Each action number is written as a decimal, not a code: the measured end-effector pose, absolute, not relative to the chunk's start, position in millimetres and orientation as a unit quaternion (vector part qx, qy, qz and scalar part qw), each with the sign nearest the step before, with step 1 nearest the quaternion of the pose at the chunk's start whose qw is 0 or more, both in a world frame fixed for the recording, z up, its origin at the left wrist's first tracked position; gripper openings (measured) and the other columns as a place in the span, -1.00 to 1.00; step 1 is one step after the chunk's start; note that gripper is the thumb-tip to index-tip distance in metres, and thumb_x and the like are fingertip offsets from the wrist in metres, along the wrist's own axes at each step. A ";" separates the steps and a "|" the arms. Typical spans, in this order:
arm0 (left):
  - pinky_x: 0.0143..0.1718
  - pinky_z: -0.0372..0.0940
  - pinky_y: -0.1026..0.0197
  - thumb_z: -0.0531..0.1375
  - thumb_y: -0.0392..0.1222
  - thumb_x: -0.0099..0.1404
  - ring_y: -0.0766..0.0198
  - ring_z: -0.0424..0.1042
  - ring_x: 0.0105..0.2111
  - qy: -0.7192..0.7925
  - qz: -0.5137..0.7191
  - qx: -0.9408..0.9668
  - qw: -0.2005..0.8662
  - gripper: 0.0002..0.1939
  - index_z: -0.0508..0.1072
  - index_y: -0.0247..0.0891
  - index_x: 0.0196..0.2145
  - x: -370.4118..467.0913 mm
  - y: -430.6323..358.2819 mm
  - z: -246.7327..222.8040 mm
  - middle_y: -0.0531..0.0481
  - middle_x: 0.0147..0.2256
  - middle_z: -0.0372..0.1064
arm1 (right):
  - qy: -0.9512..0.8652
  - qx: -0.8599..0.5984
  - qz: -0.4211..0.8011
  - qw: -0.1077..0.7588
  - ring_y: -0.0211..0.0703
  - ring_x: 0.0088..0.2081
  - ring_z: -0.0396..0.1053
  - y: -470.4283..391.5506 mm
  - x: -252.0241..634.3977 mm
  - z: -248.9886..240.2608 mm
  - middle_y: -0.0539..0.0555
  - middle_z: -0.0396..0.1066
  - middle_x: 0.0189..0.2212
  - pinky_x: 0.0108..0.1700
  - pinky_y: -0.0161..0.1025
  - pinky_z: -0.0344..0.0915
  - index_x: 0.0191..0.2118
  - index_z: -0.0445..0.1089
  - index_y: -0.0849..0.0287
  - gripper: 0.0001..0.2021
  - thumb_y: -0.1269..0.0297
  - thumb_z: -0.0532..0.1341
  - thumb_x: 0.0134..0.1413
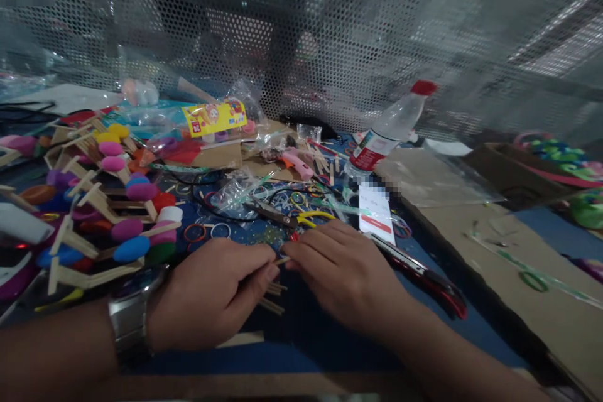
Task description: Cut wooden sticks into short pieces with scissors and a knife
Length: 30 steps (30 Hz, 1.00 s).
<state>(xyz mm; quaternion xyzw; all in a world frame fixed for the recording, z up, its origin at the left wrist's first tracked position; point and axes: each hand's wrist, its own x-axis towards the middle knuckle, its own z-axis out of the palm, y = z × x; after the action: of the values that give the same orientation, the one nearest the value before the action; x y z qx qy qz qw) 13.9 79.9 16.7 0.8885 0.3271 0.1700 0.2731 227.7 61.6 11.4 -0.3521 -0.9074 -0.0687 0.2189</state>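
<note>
My left hand, with a metal wristwatch on its wrist, is closed in a pinch on a thin wooden stick. My right hand meets it from the other side, its fingers curled and pinching the same stick's far end. Only a short piece of the stick shows between the fingertips. Below them, several loose wooden sticks lie on the blue table surface. Scissors with yellow handles lie just beyond my right hand. A utility knife with a red and black handle lies to its right.
Wooden-stick pieces with coloured discs crowd the left. Rubber bands, a pink glue gun and plastic packaging lie behind. A red-capped bottle, a phone and cardboard are at right; perforated metal mesh stands behind.
</note>
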 end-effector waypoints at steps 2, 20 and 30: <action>-0.50 -0.10 0.20 -0.07 -0.18 0.48 0.33 0.14 -0.59 0.324 0.167 0.888 0.279 -0.66 0.18 -0.21 -0.49 14.4 80.1 16.9 0.13 -0.58 0.18 | -0.910 -0.352 -0.071 0.210 -0.10 -0.43 0.35 61.0 227.4 9.0 0.10 0.48 -0.46 -0.37 -0.14 0.22 -0.26 0.50 0.26 -0.69 0.41 0.01 0.39; -0.45 0.01 0.27 -0.15 -0.13 0.53 0.34 0.11 -0.52 0.271 0.160 0.847 0.429 -0.62 0.16 -0.20 -0.46 11.1 80.1 19.8 0.16 -0.53 0.11 | -0.897 -0.352 -0.009 0.268 -0.22 -0.54 0.18 54.7 225.3 11.3 0.00 0.34 -0.57 -0.49 -0.21 0.07 -0.35 0.47 0.21 -0.68 0.52 0.00 0.30; -0.43 0.10 0.36 -0.14 -0.15 0.54 0.40 0.12 -0.51 0.247 0.183 0.808 0.502 -0.61 0.22 -0.23 -0.44 12.4 80.9 16.4 0.17 -0.52 0.12 | -0.892 -0.354 0.031 0.281 -0.24 -0.56 0.19 52.2 226.9 14.2 -0.01 0.33 -0.58 -0.50 -0.24 0.05 -0.38 0.46 0.21 -0.66 0.51 -0.02 0.31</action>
<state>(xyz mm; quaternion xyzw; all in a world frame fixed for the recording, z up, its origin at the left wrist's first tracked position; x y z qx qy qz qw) 12.4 80.9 16.4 0.8082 0.2471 0.1828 0.5024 226.9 52.2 14.2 -0.3542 -0.8915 0.0306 0.2806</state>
